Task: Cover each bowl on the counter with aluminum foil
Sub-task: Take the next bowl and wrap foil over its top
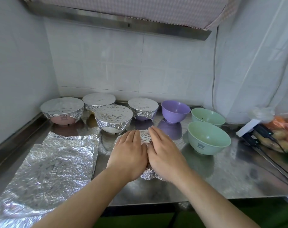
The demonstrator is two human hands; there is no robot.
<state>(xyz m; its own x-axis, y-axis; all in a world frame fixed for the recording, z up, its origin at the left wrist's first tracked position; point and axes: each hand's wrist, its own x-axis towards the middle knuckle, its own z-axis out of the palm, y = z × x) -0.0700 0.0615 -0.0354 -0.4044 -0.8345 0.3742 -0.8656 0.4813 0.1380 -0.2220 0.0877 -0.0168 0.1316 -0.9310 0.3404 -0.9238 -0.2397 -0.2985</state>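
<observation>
Steel bench (pixel 222 170) carries four foil-covered bowls (pixel 113 118) behind the foil-draped bowl (pixel 145 137) at its middle, three bare bowls (pixel 209 137) to that bowl's right, two loose foil sheets (pixel 46 171) to its left. Left hand (pixel 128 150) and right hand (pixel 164 148) press it, fingers straight, together.

Crinkled shiny foil sheets (pixel 46 170), glossy steel counter (pixel 222 175), matt plastic bowls (pixel 208 137)
</observation>
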